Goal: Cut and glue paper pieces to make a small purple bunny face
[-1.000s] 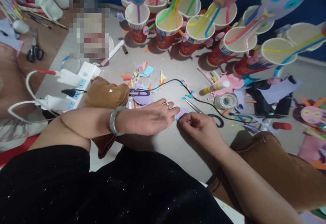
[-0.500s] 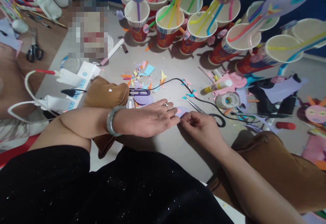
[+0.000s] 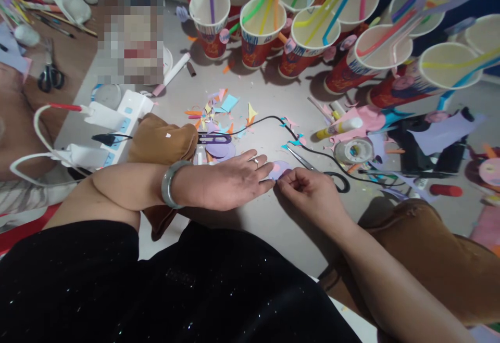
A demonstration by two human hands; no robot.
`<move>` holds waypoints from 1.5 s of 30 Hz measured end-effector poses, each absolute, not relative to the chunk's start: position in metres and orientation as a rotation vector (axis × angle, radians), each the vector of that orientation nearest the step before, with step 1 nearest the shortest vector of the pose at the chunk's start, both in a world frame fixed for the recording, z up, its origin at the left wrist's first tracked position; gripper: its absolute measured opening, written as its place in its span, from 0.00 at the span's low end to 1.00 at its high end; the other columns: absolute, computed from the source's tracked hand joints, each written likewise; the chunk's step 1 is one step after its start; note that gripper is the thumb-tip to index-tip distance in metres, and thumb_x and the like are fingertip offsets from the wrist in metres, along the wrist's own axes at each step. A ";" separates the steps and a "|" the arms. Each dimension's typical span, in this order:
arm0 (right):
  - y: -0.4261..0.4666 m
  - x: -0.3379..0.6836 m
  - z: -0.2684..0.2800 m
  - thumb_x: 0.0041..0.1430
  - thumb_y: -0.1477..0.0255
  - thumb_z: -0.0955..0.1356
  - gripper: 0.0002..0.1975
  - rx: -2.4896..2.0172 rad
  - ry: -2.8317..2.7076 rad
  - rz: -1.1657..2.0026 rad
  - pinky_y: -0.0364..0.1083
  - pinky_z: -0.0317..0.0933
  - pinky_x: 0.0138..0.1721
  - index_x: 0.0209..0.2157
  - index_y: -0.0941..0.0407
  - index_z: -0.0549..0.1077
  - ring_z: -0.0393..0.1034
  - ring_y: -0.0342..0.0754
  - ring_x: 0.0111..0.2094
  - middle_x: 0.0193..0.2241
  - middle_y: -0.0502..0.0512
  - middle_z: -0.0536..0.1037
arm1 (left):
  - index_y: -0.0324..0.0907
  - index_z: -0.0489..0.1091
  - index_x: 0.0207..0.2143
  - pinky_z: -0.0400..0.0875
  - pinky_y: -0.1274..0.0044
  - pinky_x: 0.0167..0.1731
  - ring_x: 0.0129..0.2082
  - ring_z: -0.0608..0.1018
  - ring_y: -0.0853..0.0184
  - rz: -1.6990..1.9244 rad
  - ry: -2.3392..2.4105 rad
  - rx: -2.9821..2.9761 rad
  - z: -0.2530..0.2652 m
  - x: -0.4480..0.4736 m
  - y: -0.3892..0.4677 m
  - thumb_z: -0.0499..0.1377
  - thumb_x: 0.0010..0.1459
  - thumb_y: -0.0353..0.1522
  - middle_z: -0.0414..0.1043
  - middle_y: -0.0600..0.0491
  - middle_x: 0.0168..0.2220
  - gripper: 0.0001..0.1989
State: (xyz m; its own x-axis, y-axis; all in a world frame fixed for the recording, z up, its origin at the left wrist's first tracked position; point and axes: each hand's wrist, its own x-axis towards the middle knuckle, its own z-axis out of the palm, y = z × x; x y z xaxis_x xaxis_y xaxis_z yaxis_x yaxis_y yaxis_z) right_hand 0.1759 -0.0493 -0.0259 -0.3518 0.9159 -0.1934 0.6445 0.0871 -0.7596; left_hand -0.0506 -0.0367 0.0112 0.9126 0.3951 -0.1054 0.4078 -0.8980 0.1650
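Observation:
My left hand (image 3: pixel 228 181), with a bracelet on the wrist, lies palm down with its fingers stretched out. Its fingertips reach the edge of a small purple paper piece (image 3: pixel 279 167) with a pink spot on the table. From the other side, my right hand (image 3: pixel 308 192) pinches the near edge of that paper between thumb and forefinger. Part of the paper is hidden under the fingers. Just beyond my right hand rest black-handled scissors (image 3: pixel 301 160), blades pointing away to the left. Purple paper discs (image 3: pixel 221 148) lie beyond my left hand.
Several red paper cups (image 3: pixel 255 46) with coloured straws stand along the back. Paper scraps (image 3: pixel 228 104) and a black cable (image 3: pixel 269 119) lie in the middle. A power strip (image 3: pixel 125 119) is at left, beside a brown cushion (image 3: pixel 162 137). A tape roll (image 3: pixel 354 151) sits at right.
The view has shifted slightly. The fingers of my left hand have spread a little, and more of the purple paper shows between the hands. My right hand keeps its pinch.

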 end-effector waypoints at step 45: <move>-0.066 0.196 -0.021 0.71 0.73 0.63 0.11 -0.913 -2.723 0.142 0.44 0.54 0.24 0.39 0.61 0.76 0.67 0.41 0.20 0.22 0.50 0.76 | 0.37 0.60 0.63 0.58 0.57 0.64 0.62 0.67 0.52 -0.166 0.617 2.896 0.001 -0.053 -0.045 0.52 0.64 0.28 0.62 0.36 0.64 0.25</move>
